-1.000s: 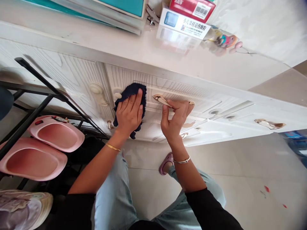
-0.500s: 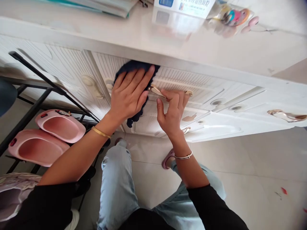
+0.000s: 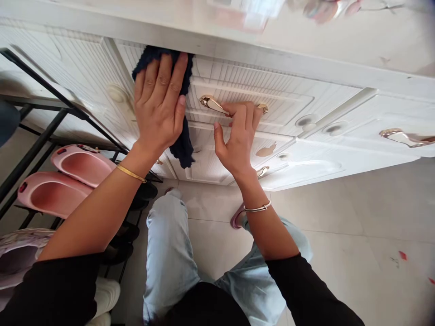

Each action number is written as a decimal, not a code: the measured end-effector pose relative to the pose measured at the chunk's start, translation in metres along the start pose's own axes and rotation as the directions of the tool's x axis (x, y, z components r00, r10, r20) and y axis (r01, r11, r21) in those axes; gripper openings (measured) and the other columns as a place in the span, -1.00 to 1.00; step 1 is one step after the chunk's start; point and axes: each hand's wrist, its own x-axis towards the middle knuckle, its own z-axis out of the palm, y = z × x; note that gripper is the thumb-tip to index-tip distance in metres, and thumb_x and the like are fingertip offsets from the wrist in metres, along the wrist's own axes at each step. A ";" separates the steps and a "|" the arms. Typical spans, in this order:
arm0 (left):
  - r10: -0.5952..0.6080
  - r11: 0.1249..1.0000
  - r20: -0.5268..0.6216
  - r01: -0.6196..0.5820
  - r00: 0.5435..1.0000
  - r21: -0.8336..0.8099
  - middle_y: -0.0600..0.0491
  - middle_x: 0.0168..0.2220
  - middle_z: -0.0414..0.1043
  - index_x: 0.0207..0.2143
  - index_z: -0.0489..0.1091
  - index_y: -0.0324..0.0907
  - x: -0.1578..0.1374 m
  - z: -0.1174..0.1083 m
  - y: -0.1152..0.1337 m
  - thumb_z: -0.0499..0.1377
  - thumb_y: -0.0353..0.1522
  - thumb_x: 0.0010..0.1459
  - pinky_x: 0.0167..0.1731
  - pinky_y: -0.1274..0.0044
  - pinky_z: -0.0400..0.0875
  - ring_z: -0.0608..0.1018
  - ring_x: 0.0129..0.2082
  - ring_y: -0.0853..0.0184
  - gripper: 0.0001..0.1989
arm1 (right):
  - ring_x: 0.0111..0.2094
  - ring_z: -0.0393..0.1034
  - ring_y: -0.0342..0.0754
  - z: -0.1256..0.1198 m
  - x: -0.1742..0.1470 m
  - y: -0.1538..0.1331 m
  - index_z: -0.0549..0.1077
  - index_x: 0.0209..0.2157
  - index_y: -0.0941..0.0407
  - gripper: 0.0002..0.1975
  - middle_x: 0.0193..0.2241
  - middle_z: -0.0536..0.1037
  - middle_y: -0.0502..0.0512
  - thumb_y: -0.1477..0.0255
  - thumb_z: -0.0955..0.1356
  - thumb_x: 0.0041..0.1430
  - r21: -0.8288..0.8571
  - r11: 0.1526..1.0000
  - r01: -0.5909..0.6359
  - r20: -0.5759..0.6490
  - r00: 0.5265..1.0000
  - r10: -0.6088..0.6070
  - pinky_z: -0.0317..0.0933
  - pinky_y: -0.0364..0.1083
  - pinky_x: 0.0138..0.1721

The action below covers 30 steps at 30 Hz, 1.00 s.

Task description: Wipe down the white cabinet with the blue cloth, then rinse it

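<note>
My left hand (image 3: 158, 102) lies flat with fingers stretched over a dark blue cloth (image 3: 183, 142), holding it against the left part of a white drawer front (image 3: 288, 97). The cloth hangs below the palm. My right hand (image 3: 238, 136) has its fingers hooked over the drawer's gold-and-white handle (image 3: 211, 103), covering its middle; the thumb sits below, apart from the handle. Both handle ends show. The drawer looks closed under the cabinet top.
A black metal rack (image 3: 50, 138) stands at the left with pink clogs (image 3: 61, 192) and other shoes on it. Another handle (image 3: 401, 136) sticks out at the right. On the cabinet top (image 3: 322, 50) lie blurred items. Red scraps (image 3: 403, 255) are on the tiled floor.
My left hand and the cloth have moved left, away from the handle's left end. My right hand stays at the handle. The view has shifted, showing less of the cabinet top.
</note>
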 end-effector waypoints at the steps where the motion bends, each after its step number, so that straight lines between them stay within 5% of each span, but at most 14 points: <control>1: 0.023 1.000 -0.015 -0.022 1.000 0.013 -0.03 0.46 0.15 0.49 0.04 -0.09 0.001 0.001 0.005 -0.16 -0.17 0.50 0.41 0.19 0.03 0.23 0.43 0.08 -0.41 | 0.20 0.25 0.19 -0.002 0.000 0.000 0.28 0.14 0.09 -0.68 0.05 0.38 0.24 0.32 0.15 0.46 -0.017 1.000 0.011 0.000 1.000 -0.011 0.25 0.35 0.25; 5: 0.367 0.930 0.028 -0.366 0.930 -0.019 -0.07 0.38 0.31 0.45 0.12 -0.20 0.022 0.005 0.031 -0.15 -0.26 0.49 0.28 0.26 0.26 0.41 0.30 0.11 -0.44 | 0.35 0.14 0.11 -0.015 -0.005 -0.005 0.14 0.30 0.09 -0.50 0.24 0.32 0.26 0.50 0.21 0.36 -0.060 0.992 0.115 0.005 0.993 -0.114 0.15 0.24 0.41; 8: 0.473 0.881 0.133 -0.464 0.871 -0.096 0.00 0.40 0.28 0.47 0.08 -0.14 0.045 0.007 0.057 -0.20 -0.27 0.50 0.35 0.27 0.21 0.39 0.33 0.15 -0.44 | 0.50 -0.08 0.11 -0.027 -0.030 -0.011 -0.04 0.44 0.09 -0.36 0.41 0.12 0.28 0.50 0.21 0.39 -0.038 0.994 0.099 -0.024 0.995 -0.100 0.02 0.26 0.50; 13: 0.657 0.754 0.265 -0.615 0.706 -0.230 0.01 0.47 0.13 0.49 -0.01 -0.24 0.082 0.015 0.103 -0.26 -0.33 0.52 0.45 0.28 0.05 0.20 0.47 0.23 -0.43 | 0.38 0.18 0.17 -0.037 -0.111 -0.024 0.00 0.46 -0.06 -0.34 0.34 0.25 0.27 0.46 0.25 0.41 0.009 0.994 -0.112 -0.112 0.987 0.112 0.35 0.31 0.29; 17: 0.708 0.701 0.407 -0.644 0.577 -0.307 -0.02 0.47 0.12 0.47 0.04 -0.24 0.091 0.005 0.095 -0.28 -0.29 0.53 0.47 0.23 0.01 0.18 0.48 0.20 -0.44 | 0.29 0.28 0.18 -0.044 -0.159 -0.033 0.05 0.46 -0.08 -0.29 0.27 0.32 0.29 0.53 0.29 0.37 0.066 0.984 -0.168 -0.018 0.985 0.170 0.50 0.25 0.14; 19: 0.684 0.719 0.450 -0.634 0.574 -0.283 0.01 0.43 0.23 0.46 0.08 -0.16 0.084 -0.008 0.067 -0.25 -0.23 0.54 0.44 0.23 0.10 0.27 0.44 0.21 -0.44 | 0.24 0.34 0.16 -0.051 -0.171 -0.035 0.05 0.45 -0.10 -0.29 0.25 0.33 0.29 0.55 0.29 0.36 0.089 0.976 -0.200 0.031 0.980 0.198 0.54 0.21 0.08; 23: 0.570 0.804 0.453 -0.580 0.685 -0.135 0.02 0.36 0.34 0.49 0.00 -0.01 0.057 -0.037 -0.006 -0.25 -0.20 0.54 0.34 0.19 0.29 0.37 0.38 0.16 -0.45 | 0.04 0.47 0.04 -0.064 -0.186 -0.032 0.11 0.41 -0.12 -0.33 0.15 0.35 0.25 0.58 0.28 0.37 0.133 0.950 -0.284 0.043 0.959 0.280 0.59 0.09 -0.08; 25: 0.488 0.852 0.513 -0.514 0.706 -0.103 0.10 0.37 0.33 0.50 -0.05 0.05 0.046 -0.050 -0.031 -0.26 -0.16 0.53 0.40 0.19 0.22 0.35 0.39 0.21 -0.44 | 0.00 0.48 0.01 -0.066 -0.192 -0.029 0.15 0.39 -0.11 -0.37 0.12 0.35 0.23 0.58 0.27 0.37 0.141 0.938 -0.317 0.052 0.949 0.312 0.59 0.07 -0.11; 30: 0.477 0.845 0.543 -0.530 0.691 -0.067 0.07 0.39 0.31 0.50 -0.06 0.03 0.049 -0.053 -0.025 -0.21 -0.11 0.51 0.39 0.16 0.22 0.36 0.38 0.14 -0.42 | -0.03 0.48 -0.01 -0.058 -0.204 -0.022 0.17 0.35 -0.09 -0.42 0.10 0.35 0.24 0.57 0.26 0.39 0.177 0.926 -0.335 0.092 0.942 0.323 0.58 0.05 -0.13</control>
